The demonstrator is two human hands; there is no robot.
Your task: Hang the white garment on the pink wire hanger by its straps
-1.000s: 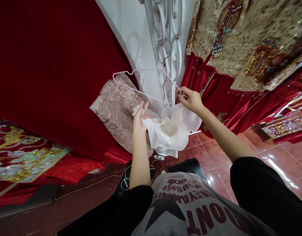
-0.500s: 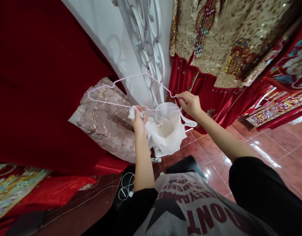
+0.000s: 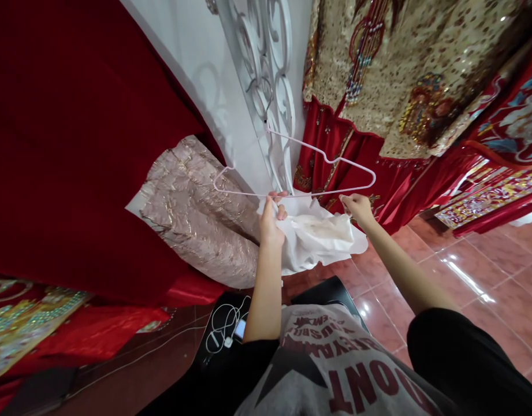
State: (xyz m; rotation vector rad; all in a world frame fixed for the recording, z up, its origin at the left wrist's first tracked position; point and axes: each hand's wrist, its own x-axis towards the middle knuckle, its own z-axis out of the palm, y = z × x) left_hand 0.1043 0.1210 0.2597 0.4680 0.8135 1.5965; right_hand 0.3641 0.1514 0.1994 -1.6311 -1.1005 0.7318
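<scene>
My left hand (image 3: 272, 224) is closed around gathered white cloth at the lower bar of a pale pink clothes hanger (image 3: 300, 141). The hanger's metal hook points up, in front of a white scrollwork panel. From my left hand a thin white garment (image 3: 320, 251) spreads to the right, below the bar. My right hand (image 3: 357, 209) pinches the garment's upper right part, just under the hanger's right end. The hanger's left shoulder overlaps a pinkish, gold-streaked garment (image 3: 205, 208).
Red drapery (image 3: 75, 144) fills the left side. White scrollwork (image 3: 285, 98) rises behind the hanger. A gold sequined garment (image 3: 421, 69) hangs at upper right, above glossy pink floor tiles (image 3: 391, 300). White cables (image 3: 224, 326) lie on a black surface below my left forearm.
The hanger has shifted right along with my left hand, its right end swinging out. My right hand has left the hanger's arm, moved right and down, and now pulls the white garment wider.
</scene>
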